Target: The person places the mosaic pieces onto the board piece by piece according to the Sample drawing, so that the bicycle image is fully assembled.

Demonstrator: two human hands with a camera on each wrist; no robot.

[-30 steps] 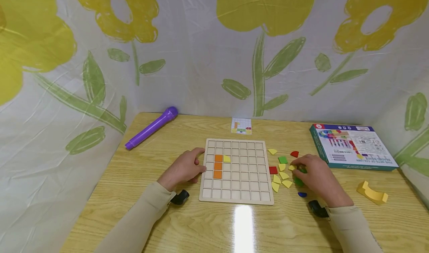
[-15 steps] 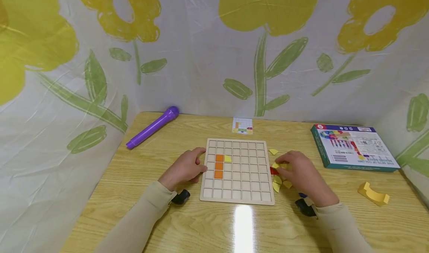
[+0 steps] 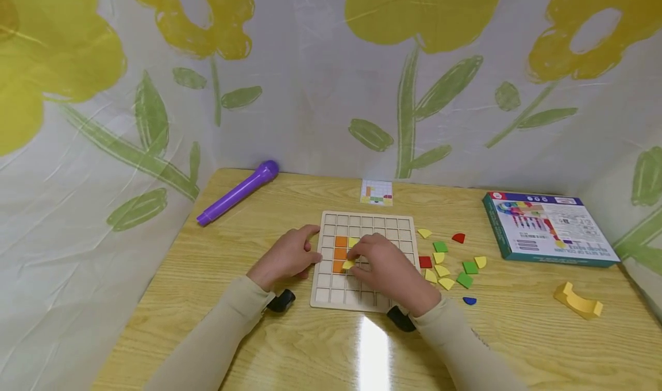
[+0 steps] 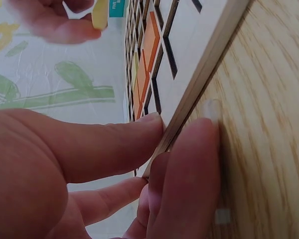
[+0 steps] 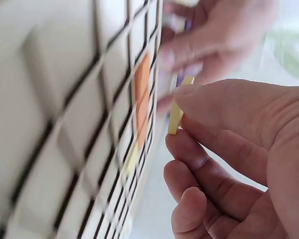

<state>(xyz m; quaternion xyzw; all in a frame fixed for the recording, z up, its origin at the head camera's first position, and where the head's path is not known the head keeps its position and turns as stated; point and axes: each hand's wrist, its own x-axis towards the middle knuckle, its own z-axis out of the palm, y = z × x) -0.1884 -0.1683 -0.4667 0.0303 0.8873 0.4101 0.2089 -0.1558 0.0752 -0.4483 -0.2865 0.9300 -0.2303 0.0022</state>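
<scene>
My right hand [image 3: 388, 267] is over the wooden grid board [image 3: 355, 308], pinching a yellow quarter-circle tile [image 3: 349, 264] between thumb and fingertips. In the right wrist view, that yellow tile [image 5: 176, 113] is tilted and apart from the grid. Three orange square tiles [image 3: 339, 253] fill a column of cells, and another yellow tile [image 3: 353, 242] lies beside the top one, partly hidden by the hand. At the board's left edge my left hand [image 3: 287, 256] touches the rim with spaced thumb and index finger; its thumb [image 4: 114, 149] presses there, other fingers beside it.
Right of the board lie several loose tiles: yellow quarter-circles [image 3: 442, 271], green squares [image 3: 464, 280], red ones [image 3: 458, 238] and a blue half-circle [image 3: 469, 301]. A pattern card [image 3: 376, 193], purple toy microphone [image 3: 239, 193], box [image 3: 550, 230] and yellow arch block [image 3: 576, 301] surround them.
My right hand has left the loose tiles and moved left over the board, now carrying a yellow quarter-circle tile. The left hand stays at the board's left edge.
</scene>
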